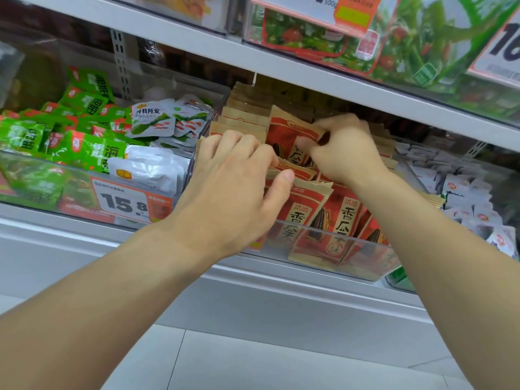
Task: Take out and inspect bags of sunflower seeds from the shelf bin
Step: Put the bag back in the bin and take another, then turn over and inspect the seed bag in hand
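Nearest us lie pale grey floor tiles (253, 361) and the grey metal base of the shelving (281, 299), with both our bare forearms reaching up over them. Our left hand (233, 187) has its fingers curled into the clear plastic shelf bin (351, 249), thumb pressed on the kraft top edge of a red-and-brown paper bag of sunflower seeds (305, 209); its fingertips are buried among the packs, so we cannot tell just what they clasp. Our right hand (346, 153) pinches the upper corner of another red sunflower seed bag (287, 133), tilted up out of the stack; its lower half is hidden behind our hands. To the left sits a bin of green and white seaweed snack packets (84, 142) with an orange-and-white price tag (132, 201), its small print unreadable. White packets (464, 192) on the right are blurred. The grey shelf board above (281, 66) carries green packs (422, 40), cut off at the frame's top.
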### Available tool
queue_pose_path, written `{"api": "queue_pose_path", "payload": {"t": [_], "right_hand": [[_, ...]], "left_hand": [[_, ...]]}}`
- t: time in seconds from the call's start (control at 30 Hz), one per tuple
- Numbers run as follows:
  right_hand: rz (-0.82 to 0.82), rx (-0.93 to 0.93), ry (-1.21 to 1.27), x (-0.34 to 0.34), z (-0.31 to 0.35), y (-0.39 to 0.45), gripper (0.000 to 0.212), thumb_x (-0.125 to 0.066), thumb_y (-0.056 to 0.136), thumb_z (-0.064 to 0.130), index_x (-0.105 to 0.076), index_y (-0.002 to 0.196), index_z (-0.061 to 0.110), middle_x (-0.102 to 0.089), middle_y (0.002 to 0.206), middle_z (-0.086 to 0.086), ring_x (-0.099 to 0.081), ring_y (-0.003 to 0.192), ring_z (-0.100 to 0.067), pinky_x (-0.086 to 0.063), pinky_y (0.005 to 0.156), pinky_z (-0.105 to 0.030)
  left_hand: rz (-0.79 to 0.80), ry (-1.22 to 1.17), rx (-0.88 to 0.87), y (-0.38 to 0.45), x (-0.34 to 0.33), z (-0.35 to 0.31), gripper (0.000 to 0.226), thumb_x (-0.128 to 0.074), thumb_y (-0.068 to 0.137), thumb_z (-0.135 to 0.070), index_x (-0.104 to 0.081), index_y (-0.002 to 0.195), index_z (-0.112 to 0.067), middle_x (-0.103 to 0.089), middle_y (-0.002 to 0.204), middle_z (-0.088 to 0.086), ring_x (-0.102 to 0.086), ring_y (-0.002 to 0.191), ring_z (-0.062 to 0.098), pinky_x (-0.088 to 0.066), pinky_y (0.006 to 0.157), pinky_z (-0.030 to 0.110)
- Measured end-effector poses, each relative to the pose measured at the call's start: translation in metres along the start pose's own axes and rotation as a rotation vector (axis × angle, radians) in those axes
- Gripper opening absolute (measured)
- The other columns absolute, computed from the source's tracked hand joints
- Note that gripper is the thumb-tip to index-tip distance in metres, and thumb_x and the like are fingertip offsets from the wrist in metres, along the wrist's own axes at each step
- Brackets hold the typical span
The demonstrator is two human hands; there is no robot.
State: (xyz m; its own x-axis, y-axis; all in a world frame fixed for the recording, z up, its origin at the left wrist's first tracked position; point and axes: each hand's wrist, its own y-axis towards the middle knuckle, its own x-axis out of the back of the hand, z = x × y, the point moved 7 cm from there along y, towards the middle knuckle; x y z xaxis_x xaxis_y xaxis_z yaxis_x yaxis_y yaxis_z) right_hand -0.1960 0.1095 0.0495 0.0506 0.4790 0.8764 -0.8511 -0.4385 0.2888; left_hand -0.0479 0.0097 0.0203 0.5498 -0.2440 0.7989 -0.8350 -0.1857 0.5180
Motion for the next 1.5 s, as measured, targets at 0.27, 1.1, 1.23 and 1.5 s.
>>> {"api": "queue_pose_path", "payload": {"t": [0.27, 1.1, 1.23, 1.5], "right_hand": [[0.204, -0.133, -0.079, -0.016, 0.003, 0.016, 0.039, -0.068, 0.095, 0.043, -0.068, 0.127, 0.021, -0.069, 0.116, -0.001, -0.063, 0.094, -0.021, -0.05, 0.079, -0.031], [0.046, -0.123, 0.068, -0.014, -0.006, 0.036, 0.044, -0.077, 0.088, 0.038, -0.062, 0.129, 0.027, -0.059, 0.124, 0.002, -0.058, 0.116, -0.02, -0.051, 0.101, -0.035], [0.025, -0.138, 0.112, -0.011, -0.009, 0.037, 0.012, -0.076, 0.09, 0.034, -0.067, 0.094, 0.027, -0.059, 0.097, 0.01, -0.056, 0.096, -0.012, -0.047, 0.084, -0.027], [0.049, -0.002, 0.149, 0.005, -0.001, 0.013, 0.024, -0.071, 0.095, 0.027, -0.054, 0.078, 0.03, -0.069, 0.108, -0.001, -0.065, 0.091, -0.019, -0.053, 0.076, -0.024]], "left_hand": [[-0.018, -0.011, -0.007, 0.001, 0.0, 0.0, 0.052, -0.026, 0.096, -0.054, -0.066, 0.107, -0.022, -0.062, 0.107, -0.006, -0.049, 0.112, 0.02, -0.026, 0.101, 0.038], [-0.031, -0.044, -0.016, 0.001, -0.001, 0.001, 0.05, -0.027, 0.096, -0.055, -0.065, 0.103, -0.024, -0.061, 0.104, -0.007, -0.049, 0.112, 0.018, -0.023, 0.103, 0.035], [-0.046, -0.057, -0.019, 0.001, -0.003, 0.0, 0.05, -0.027, 0.096, -0.054, -0.065, 0.102, -0.022, -0.06, 0.103, -0.006, -0.049, 0.111, 0.019, -0.025, 0.104, 0.036], [-0.097, -0.153, -0.035, 0.0, 0.003, 0.007, 0.046, -0.041, 0.093, -0.054, -0.061, 0.109, -0.016, -0.058, 0.104, -0.003, -0.049, 0.106, 0.018, -0.026, 0.099, 0.03]]}}
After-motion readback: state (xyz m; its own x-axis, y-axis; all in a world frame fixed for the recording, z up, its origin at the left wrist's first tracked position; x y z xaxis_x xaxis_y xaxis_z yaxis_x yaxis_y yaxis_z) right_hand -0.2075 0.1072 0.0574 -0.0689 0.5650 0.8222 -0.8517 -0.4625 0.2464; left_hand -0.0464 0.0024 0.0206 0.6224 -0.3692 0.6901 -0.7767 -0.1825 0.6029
